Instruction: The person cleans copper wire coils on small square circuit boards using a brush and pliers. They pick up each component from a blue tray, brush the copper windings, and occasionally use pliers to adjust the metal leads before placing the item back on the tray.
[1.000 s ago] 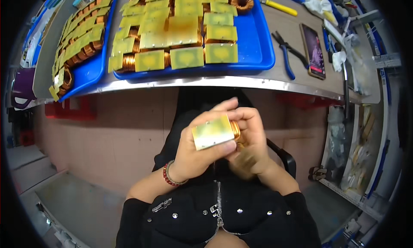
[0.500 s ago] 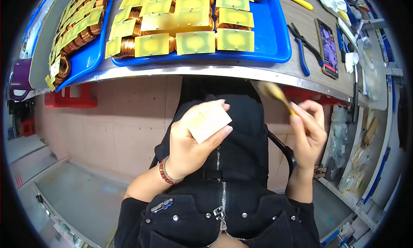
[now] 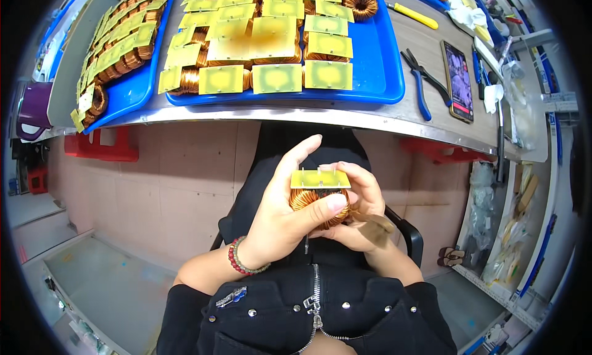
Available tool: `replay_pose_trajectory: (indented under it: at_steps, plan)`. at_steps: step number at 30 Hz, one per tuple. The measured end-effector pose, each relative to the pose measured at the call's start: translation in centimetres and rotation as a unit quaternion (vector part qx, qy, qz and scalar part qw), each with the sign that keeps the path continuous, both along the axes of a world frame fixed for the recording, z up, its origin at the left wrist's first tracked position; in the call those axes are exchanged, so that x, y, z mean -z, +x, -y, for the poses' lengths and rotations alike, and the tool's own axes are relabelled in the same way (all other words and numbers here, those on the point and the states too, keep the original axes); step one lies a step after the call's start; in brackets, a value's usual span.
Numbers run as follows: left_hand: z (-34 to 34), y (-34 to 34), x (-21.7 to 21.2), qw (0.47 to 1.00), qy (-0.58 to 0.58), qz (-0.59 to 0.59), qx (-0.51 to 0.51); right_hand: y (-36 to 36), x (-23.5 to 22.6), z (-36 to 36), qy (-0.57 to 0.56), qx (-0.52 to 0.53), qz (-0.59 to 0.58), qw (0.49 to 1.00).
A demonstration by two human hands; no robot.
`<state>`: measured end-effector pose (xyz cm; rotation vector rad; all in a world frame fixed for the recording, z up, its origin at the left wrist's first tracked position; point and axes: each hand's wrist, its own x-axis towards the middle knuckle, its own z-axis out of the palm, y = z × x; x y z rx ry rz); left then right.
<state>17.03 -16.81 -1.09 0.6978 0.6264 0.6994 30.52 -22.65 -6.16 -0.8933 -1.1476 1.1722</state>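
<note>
Below the table's point(image 3: 277, 113) front edge, the left hand point(image 3: 274, 216) curls round a coil point(image 3: 302, 199) — the right hand point(image 3: 366, 201), half closed, shares it with a brush point(image 3: 376, 232) — split grip could drop either

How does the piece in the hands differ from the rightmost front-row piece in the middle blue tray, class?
The held piece sits in the left hand; the tray piece lies in the blue tray. Copper winding shows below the held piece's board; the tray piece's board hides any winding. The held piece's board looks narrow, the tray piece's broad. Both boards are yellowish.
</note>
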Motion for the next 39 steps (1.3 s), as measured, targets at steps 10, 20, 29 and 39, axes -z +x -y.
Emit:
replay_pose_trajectory:
  at_steps: [10, 20, 29, 39]
  plan:
    - [0.4, 0.4, 1.7, 0.964, 0.250, -0.089, 0.012, 0.8, 1.1, 0.4, 0.182, 0.207, 0.223, 0.935]
    - [0.0, -0.7, 2.4, 0.993, -0.002, 0.107, 0.047, 1.8, -0.3, -0.1, 0.147, 0.193, 0.270, 0.932]
    - [0.1, -0.4, 2.9, 0.982, -0.088, 0.162, 0.046, 1.8, 0.0, -1.1, 0.080, 0.038, 0.058, 0.994]
    - [-1.1, -0.8, 4.0, 0.922, -0.153, 0.340, 0.102, 5.3, -0.8, 1.3, 0.054, 0.316, 0.135, 0.937]
